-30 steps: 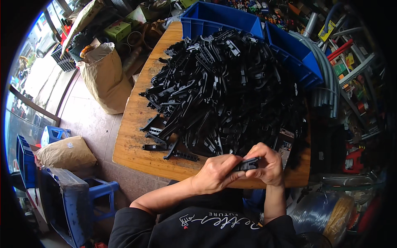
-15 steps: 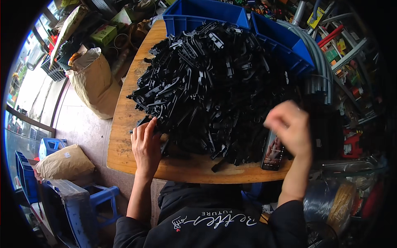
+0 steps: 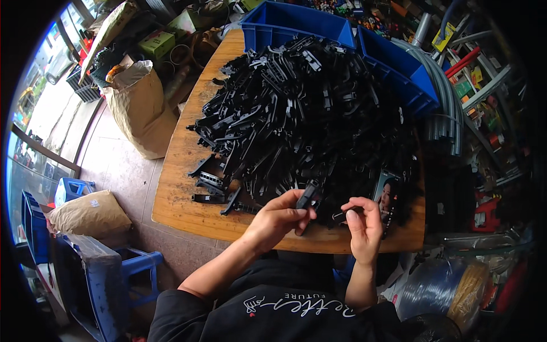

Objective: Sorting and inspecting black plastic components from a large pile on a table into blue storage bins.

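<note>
Near the front edge of the table, my left hand [image 3: 279,216] is closed on a black plastic part [image 3: 308,195], long and narrow, tilted upward between thumb and fingers. Just to its right, my right hand [image 3: 365,223] pinches a smaller dark piece [image 3: 340,217] whose exact kind I cannot make out. The two pieces are apart. Behind both hands rises a large heap of black plastic parts [image 3: 273,119]. A phone [image 3: 388,196] with a lit screen leans at the heap's right front, beside my right hand.
The heap lies on a wooden table [image 3: 171,194]. Two blue bins, one long bin [image 3: 296,28] and another [image 3: 399,74], stand along its far side. Grey pipes [image 3: 447,108] are at the right, a paper sack [image 3: 139,114] and blue stool [image 3: 142,273] at the left.
My left hand has come right from the heap's left edge and now holds a black plastic part. My right hand has moved down and left, now pinching a small dark piece.
</note>
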Action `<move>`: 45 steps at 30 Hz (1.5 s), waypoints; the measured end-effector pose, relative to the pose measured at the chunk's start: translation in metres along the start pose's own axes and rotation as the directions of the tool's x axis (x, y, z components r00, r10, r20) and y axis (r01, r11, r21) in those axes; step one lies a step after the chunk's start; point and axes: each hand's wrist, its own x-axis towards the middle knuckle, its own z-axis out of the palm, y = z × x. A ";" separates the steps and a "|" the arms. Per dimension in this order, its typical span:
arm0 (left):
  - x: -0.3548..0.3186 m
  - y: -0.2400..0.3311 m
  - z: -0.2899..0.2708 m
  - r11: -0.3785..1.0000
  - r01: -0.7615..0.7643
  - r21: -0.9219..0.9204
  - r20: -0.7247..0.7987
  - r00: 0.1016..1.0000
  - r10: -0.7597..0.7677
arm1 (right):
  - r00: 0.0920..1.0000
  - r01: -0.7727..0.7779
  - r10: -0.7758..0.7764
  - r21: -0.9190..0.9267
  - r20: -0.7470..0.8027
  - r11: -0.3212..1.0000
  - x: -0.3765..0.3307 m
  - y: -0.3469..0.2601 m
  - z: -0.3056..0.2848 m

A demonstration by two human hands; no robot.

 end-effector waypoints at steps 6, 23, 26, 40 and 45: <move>-0.004 -0.009 0.007 0.876 -0.022 0.483 -0.016 0.999 0.034 | 0.968 0.233 -0.224 -0.079 0.113 0.969 0.007 -0.014 0.019; 0.011 0.007 0.006 0.993 -0.046 0.110 0.092 0.995 0.035 | 0.780 0.116 -0.366 0.458 0.507 0.881 0.007 -0.012 0.004; 0.013 0.000 -0.004 0.970 -0.099 -0.221 0.027 0.994 0.108 | 0.753 0.132 -0.325 0.352 0.572 0.927 0.000 -0.012 0.014; -0.008 -0.011 0.006 0.986 0.088 0.139 -0.053 0.995 -0.081 | 0.949 0.269 -0.243 -0.112 0.202 0.957 0.010 -0.016 0.014; -0.017 -0.010 0.017 0.446 -0.271 0.853 0.159 0.949 0.272 | 0.937 0.330 -0.303 -0.155 0.173 0.931 0.010 -0.011 0.012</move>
